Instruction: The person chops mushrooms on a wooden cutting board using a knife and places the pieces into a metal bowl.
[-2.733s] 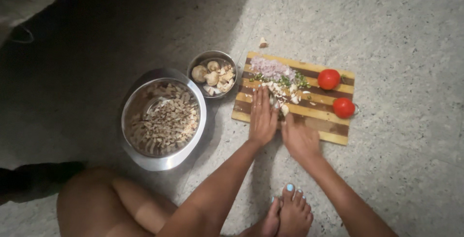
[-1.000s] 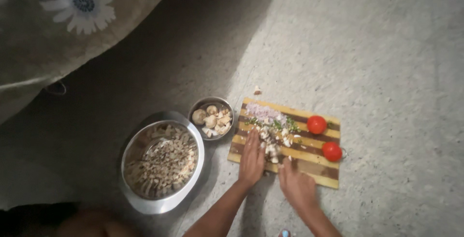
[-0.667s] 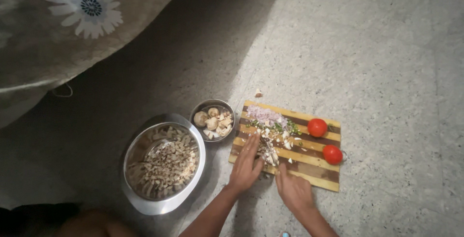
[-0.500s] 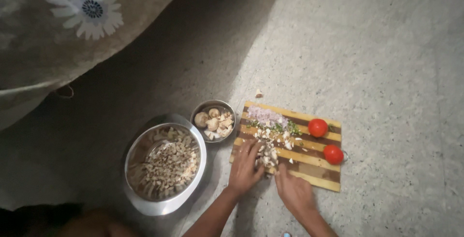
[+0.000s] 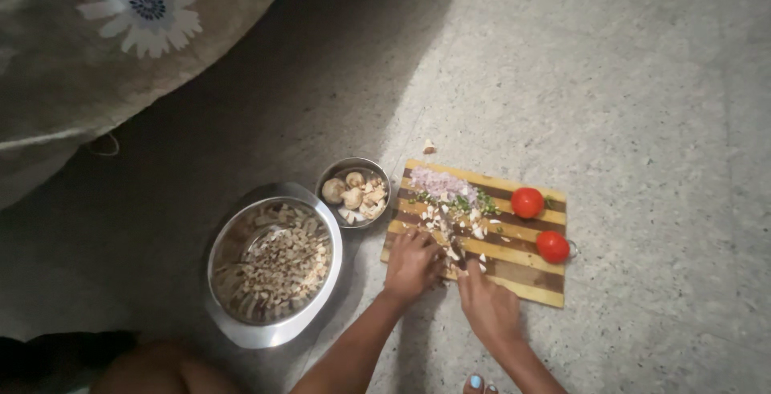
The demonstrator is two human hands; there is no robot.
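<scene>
Cupping chopped mushroom pieces (image 5: 446, 251) between left hand (image 5: 412, 265), right hand (image 5: 487, 307) (grip loose, seemingly), striped board (image 5: 526, 269)

We're seeing two tomatoes (image 5: 528, 202) sitting on the cutting board's (image 5: 518, 276) right end, small bowl (image 5: 353, 192) just left, big bowl (image 5: 273, 271) further left.

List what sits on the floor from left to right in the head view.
Large steel bowl of chopped pieces → small steel bowl of mushrooms → striped wooden cutting board with its chopped pile → two red tomatoes at the board's right end.
</scene>
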